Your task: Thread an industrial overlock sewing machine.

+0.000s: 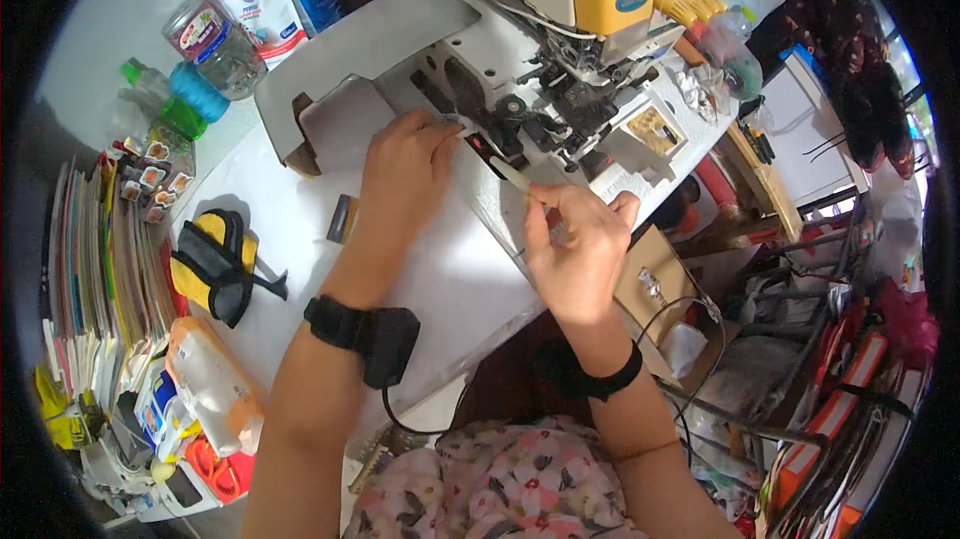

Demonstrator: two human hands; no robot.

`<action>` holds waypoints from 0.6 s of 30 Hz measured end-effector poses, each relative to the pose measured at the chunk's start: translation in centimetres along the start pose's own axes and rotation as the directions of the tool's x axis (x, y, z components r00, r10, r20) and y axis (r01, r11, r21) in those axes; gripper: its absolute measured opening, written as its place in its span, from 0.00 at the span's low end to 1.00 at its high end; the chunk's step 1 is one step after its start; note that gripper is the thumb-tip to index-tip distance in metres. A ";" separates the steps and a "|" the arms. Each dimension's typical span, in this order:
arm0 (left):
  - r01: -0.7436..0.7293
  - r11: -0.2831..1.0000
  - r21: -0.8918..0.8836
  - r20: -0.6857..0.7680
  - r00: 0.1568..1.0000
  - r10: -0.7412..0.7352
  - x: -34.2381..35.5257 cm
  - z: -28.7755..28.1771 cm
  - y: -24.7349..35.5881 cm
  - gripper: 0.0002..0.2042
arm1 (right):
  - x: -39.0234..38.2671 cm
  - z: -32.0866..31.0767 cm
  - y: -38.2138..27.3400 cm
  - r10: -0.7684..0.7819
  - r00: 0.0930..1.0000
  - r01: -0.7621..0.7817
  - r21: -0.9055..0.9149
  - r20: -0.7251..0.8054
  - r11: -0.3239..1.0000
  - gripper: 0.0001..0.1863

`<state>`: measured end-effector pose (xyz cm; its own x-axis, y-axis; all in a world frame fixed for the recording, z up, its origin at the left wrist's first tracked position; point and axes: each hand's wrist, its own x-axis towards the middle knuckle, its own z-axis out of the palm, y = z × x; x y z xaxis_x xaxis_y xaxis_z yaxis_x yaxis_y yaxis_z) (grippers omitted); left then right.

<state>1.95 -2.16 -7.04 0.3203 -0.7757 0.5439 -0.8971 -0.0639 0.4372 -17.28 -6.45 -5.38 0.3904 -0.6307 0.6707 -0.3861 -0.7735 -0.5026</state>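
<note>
An overlock sewing machine (515, 99) stands at the back of the white table, its lower mechanism exposed. My right hand (578, 239) is in front of it, thumb and fingers pinched on a thin pale stick-like piece (512, 175). The far end of that piece reaches a dark slot with a red spot at the machine's front edge. My left hand (415, 154) is closed at the left of this slot, its fingertips against the machine's edge. Whatever is between its fingers is too small to make out. A curved grey cover plate (375, 34) lies left of the machine.
A black-and-yellow object with a strap (215, 264) and a small dark block (342, 218) lie on the table. Jars, bottles and a thread cone (198, 89) line the back left. Stacked magazines (95, 259) stand at left. Cluttered shelving (770, 339) fills the right.
</note>
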 end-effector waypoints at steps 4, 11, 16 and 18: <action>0.005 0.999 0.042 0.055 0.998 -0.008 0.0 -0.2 -0.6 0.11 | -0.3 0.3 0.4 -0.046 0.999 0.046 0.056 0.000 0.997 0.06; -0.028 0.971 0.237 0.305 0.951 -0.048 2.6 -1.6 0.7 0.11 | -0.9 0.4 1.6 -0.101 0.993 0.105 0.080 -0.055 0.991 0.06; -0.119 0.950 0.289 0.361 0.932 0.007 3.6 -1.8 -0.9 0.08 | -1.0 -0.5 1.6 -0.113 0.992 0.119 0.099 -0.059 0.988 0.07; -0.173 0.940 0.294 0.423 0.906 0.034 4.4 -1.8 -0.7 0.08 | -0.9 -1.2 2.0 -0.106 0.992 0.111 0.086 -0.067 0.990 0.07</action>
<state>4.54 -4.39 -3.63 0.1306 -0.9701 0.2046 -0.9881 -0.1106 0.1065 -19.44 -7.40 -6.34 0.3724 -0.5398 0.7549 -0.2666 -0.8414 -0.4700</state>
